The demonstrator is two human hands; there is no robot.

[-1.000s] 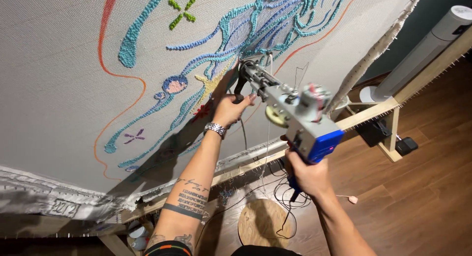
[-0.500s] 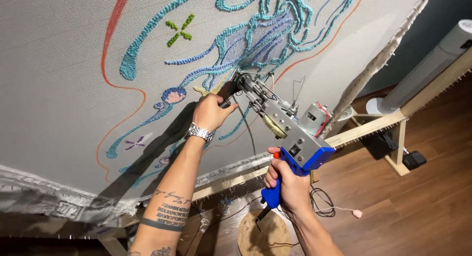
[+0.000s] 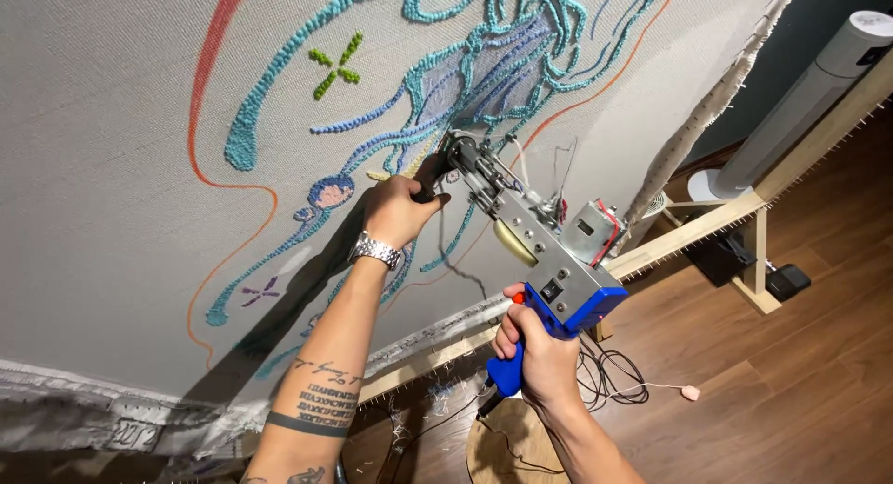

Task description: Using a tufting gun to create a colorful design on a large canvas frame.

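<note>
The stretched cloth point(image 3: 121, 168) was noted as off-white, worked with looped yarn lines in turquoise, mid blue and pale lilac. A small lime-green cross point(image 3: 336, 64) was seen among them, a purple star-like mark point(image 3: 261, 290) lower down, and a thin orange outline point(image 3: 200, 103) curving along the left. The tufting gun point(image 3: 549, 261) was recorded as bare silver metal with a bright blue handle. A silver wristwatch point(image 3: 376, 251) and dark tattoo bands were seen on one forearm. The floor point(image 3: 791, 391) was reddish-brown wood, the frame point(image 3: 744, 210) pale timber.
</note>
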